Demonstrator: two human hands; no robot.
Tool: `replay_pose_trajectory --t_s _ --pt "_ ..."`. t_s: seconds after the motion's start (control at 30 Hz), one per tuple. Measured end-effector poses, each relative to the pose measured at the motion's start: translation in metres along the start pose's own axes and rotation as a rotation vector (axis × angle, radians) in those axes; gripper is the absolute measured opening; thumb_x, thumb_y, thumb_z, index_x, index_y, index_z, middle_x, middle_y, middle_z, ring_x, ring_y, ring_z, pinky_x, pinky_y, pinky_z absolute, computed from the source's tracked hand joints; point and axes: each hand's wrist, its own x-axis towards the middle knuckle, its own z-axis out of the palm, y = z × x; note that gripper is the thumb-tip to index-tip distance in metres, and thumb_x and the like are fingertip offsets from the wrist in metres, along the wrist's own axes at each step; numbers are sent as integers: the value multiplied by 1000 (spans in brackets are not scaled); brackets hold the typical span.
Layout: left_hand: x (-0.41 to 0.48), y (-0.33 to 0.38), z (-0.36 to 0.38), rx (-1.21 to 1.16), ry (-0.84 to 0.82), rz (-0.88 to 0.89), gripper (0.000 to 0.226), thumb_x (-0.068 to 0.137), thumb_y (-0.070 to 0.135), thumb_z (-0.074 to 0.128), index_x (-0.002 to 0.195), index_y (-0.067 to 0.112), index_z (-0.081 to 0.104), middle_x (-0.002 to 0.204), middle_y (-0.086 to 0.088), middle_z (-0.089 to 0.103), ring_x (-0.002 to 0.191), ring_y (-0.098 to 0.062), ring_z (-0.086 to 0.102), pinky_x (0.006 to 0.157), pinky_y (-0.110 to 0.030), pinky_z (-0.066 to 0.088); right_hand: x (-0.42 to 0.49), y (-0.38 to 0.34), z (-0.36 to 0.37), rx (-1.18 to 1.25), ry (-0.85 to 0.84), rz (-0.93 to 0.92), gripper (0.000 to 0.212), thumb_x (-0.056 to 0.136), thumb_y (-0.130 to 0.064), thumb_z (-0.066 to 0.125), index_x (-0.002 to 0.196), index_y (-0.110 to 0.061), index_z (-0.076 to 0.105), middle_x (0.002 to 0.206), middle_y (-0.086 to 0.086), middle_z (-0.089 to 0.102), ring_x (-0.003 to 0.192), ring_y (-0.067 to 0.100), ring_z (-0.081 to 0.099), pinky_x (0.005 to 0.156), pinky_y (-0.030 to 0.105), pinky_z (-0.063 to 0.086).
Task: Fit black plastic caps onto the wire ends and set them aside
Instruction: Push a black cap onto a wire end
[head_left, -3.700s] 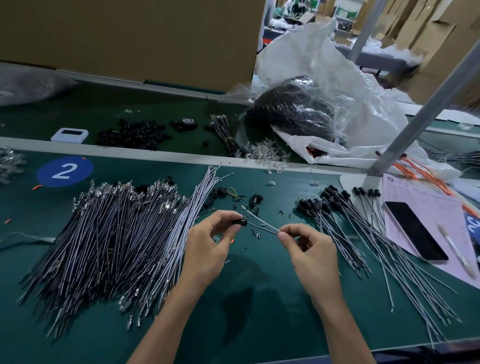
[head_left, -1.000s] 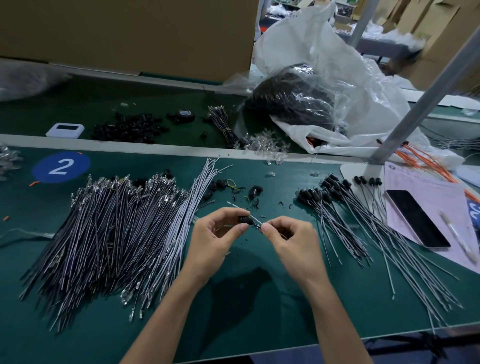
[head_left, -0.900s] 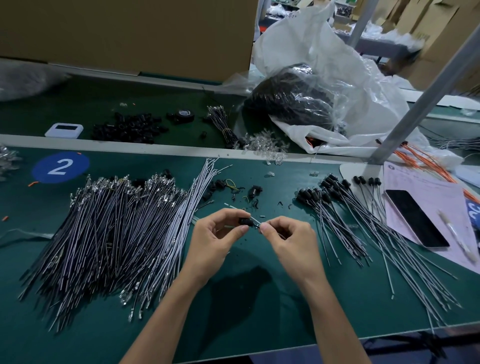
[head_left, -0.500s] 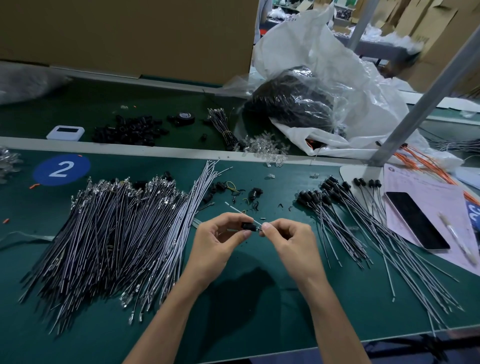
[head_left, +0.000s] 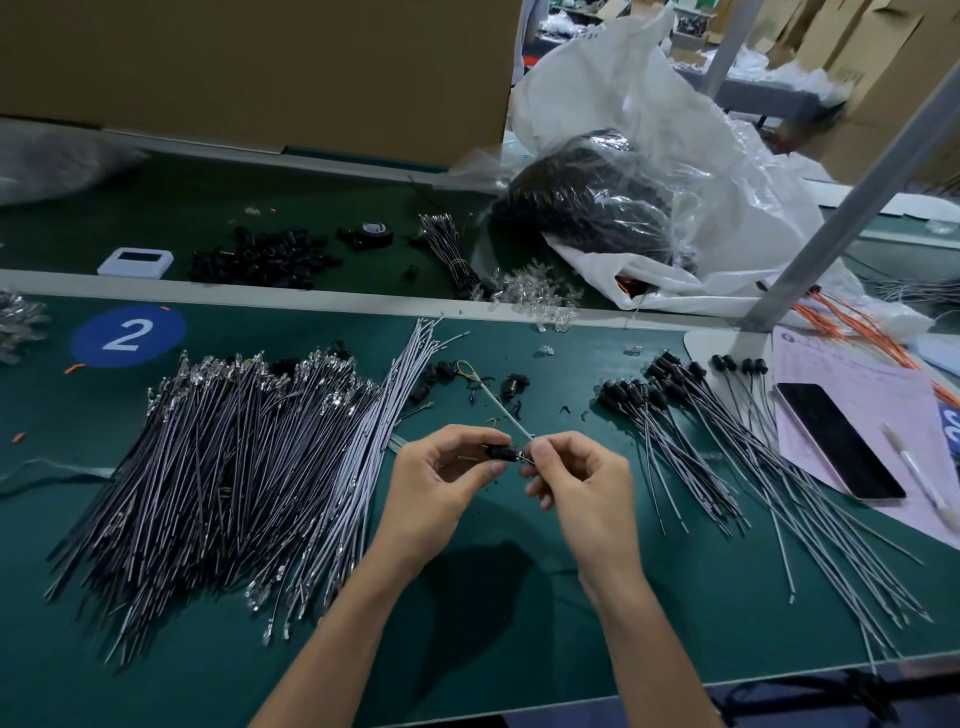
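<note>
Both hands were raised over the green bench (head_left: 493, 613), nearest the camera. The left hand (head_left: 436, 483) pinched a black cap (head_left: 500, 452) between thumb and forefinger. The right hand (head_left: 582, 483), fingers curled, pinched a thin wire (head_left: 503, 410) just beside the cap, with the wire running up and away to the left. Whether the wire end was seated in the cap could not be determined. Uncapped wires (head_left: 234, 467) lay heaped to the left. Capped wires (head_left: 701, 441) fanned out to the right, beside a phone (head_left: 839, 439) on paper (head_left: 852, 374). Farther off, beyond the rail (head_left: 260, 293), lay loose black caps (head_left: 265, 257), a tape roll (head_left: 373, 233) and a plastic bag (head_left: 675, 130).
</note>
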Motion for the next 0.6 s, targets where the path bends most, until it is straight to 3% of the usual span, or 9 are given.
replay_pose_trajectory --t_s 0.13,0.2,0.3,0.4,0.53,0.6 --pt "0 -2 1 16 5 -20 28 78 -9 72 94 15 75 99 4 68 84 -5 67 78 -16 51 0 3 7 -57 61 -26 20 90 -13 67 71 -21 69 61 -2 64 55 9 55 57 28 46" --pt "1 -2 2 -76 50 -74 22 82 -2 71 97 13 76 107 -4 65 85 -9 67 81 -20 53 -1 3 11 -58 92 -35 20 89 -12 68 71 -21 69 60 -3 65 54 8 57 56 30 49" --pt "0 -3 2 -207 111 -136 18 86 4 68 95 16 78 100 -8 73 84 -16 70 79 -23 55 -3 1 17 -13 105 -38 20 87 -10 70 71 -21 70 60 -2 67 51 8 60 50 23 49" --pt "0 -3 1 -253 118 -176 28 83 -4 69 95 20 76 88 -4 74 80 -16 69 76 -22 55 -5 -2 25 32 95 -40 21 87 -6 68 72 -19 71 59 0 68 49 9 60 48 20 48" --pt "2 -3 0 -380 107 -212 40 74 0 73 111 9 64 93 -7 74 85 -15 69 82 -25 56 -5 -5 32 99 125 -54 21 88 -3 67 73 -17 71 62 3 69 51 12 63 48 21 49" --pt "2 -3 0 -490 145 -237 39 67 6 74 106 6 64 98 -7 73 87 -16 69 83 -26 56 -6 -7 36 92 133 -78 20 88 -3 68 74 -18 71 64 1 70 53 13 65 49 21 50"
